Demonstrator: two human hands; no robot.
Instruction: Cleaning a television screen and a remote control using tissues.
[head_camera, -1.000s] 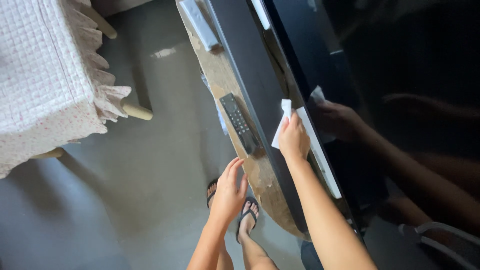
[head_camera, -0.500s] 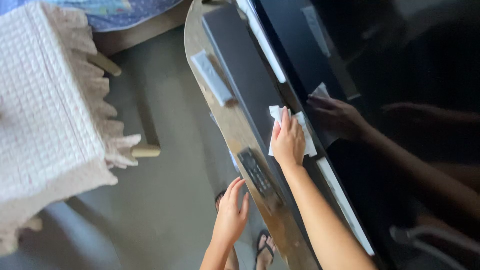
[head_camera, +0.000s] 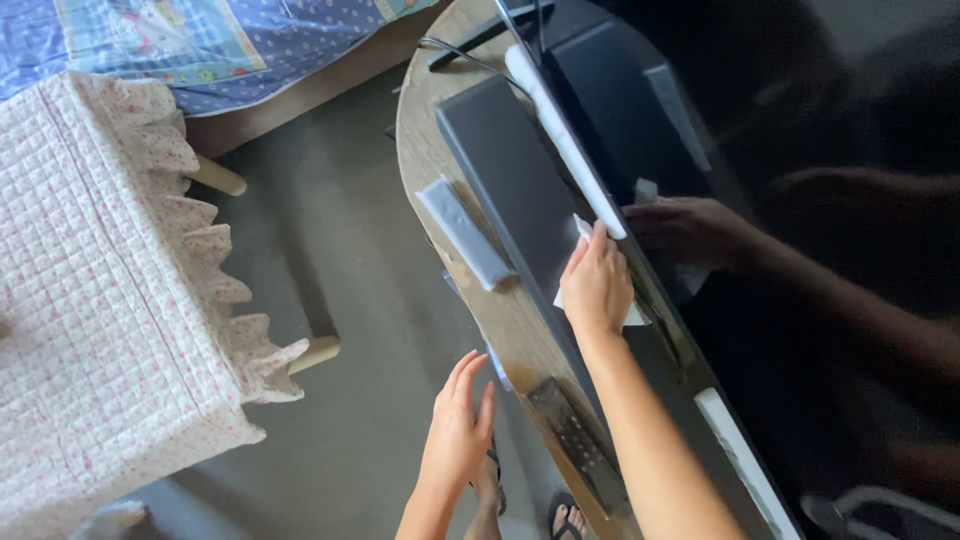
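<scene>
A head-worn camera looked down along a narrow wooden desk (head_camera: 500, 320) with a rounded far end, a large dark television screen (head_camera: 780, 300) standing along its right edge. The right hand (head_camera: 597, 285) lay flat on a folded white cloth (head_camera: 632, 316), fingers together and pressing it against the strip where the screen's lower edge met a long dark speaker bar (head_camera: 510, 190). Compared with half a second and a second before, the hand and cloth had travelled farther along that strip toward the desk's rounded far end, so the wiping had covered more of the screen's base, with the stretch beyond the hand looking yet to be done. The left hand (head_camera: 458, 432) hung open and empty beside the desk's left edge, fingers loosely apart, touching nothing, much as it had earlier. A black remote control (head_camera: 578, 445) lay near the desk's near end, now behind the wiping hand; a pale grey remote (head_camera: 464, 232) lay toward the left edge, beside the speaker bar. Left of the desk were a grey floor (head_camera: 340, 300), a stool under a frilled pink quilted cover (head_camera: 110, 300), and a blue patterned bedspread (head_camera: 200, 40). The screen mirrored the wiping arm.
</scene>
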